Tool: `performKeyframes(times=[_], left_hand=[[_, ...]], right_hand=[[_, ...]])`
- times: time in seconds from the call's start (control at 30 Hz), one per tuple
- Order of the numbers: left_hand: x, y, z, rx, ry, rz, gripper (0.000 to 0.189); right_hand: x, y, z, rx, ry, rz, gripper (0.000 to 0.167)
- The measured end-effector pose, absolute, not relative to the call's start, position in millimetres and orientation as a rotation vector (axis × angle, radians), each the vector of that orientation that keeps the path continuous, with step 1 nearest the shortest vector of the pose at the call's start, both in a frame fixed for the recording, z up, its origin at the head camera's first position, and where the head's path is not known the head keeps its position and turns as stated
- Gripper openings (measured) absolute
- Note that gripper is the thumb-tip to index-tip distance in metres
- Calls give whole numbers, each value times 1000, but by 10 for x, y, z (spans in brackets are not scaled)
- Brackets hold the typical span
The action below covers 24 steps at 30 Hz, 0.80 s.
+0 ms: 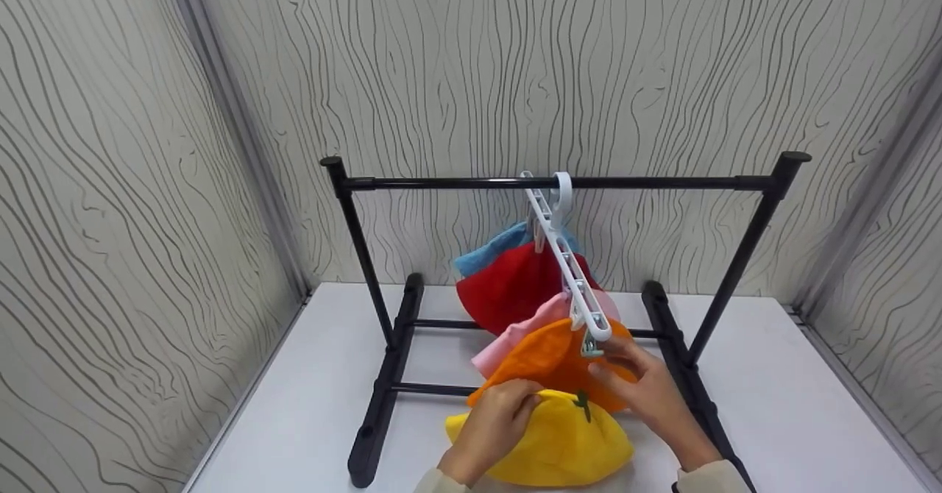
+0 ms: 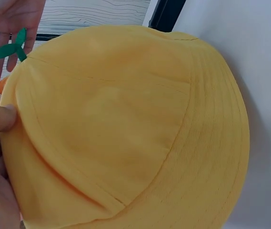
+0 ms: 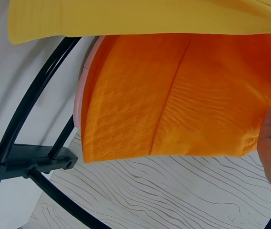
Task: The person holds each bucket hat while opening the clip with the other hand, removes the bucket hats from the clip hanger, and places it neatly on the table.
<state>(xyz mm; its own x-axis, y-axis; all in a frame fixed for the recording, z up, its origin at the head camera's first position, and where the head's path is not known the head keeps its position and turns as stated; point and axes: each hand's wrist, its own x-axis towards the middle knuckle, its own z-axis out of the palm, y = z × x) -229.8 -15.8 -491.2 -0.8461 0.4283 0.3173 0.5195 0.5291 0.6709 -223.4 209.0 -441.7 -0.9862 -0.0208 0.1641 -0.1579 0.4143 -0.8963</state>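
My left hand (image 1: 497, 423) pinches the edge of a yellow bucket hat (image 1: 567, 449), which has a green leaf sprout (image 2: 16, 47) on its crown. The hat is held below the near end of a white clip hanger (image 1: 567, 257). Beside that end, close to its pale green clip (image 1: 591, 346), is my right hand (image 1: 647, 386) with thumb and fingers apart. Whether its fingertips touch the clip I cannot tell. An orange hat (image 3: 173, 95) hangs just behind the yellow one. Farther back on the hanger hang pink (image 1: 522, 335), red (image 1: 508, 287) and blue (image 1: 493, 250) hats.
The hanger hooks over the top bar (image 1: 662, 182) of a black rack on a white table (image 1: 294, 405). Rack feet (image 1: 386, 405) stand to both sides of the hats. Wood-grain patterned panels (image 1: 441, 73) enclose the back and sides.
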Motion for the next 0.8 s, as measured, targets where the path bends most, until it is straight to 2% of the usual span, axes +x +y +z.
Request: performKeyframes(times=[0.57,0.8], left_hand=[[-2258,-383,-4894,-826,-2596,-1162,17],[-2236,-487,-4896,-799,-2613,-1149,17]], right_hand=[[-2227,2151,-4492,108,-2561,1617,43],[-2222,2176,-4529,85,-2578,1604,35]])
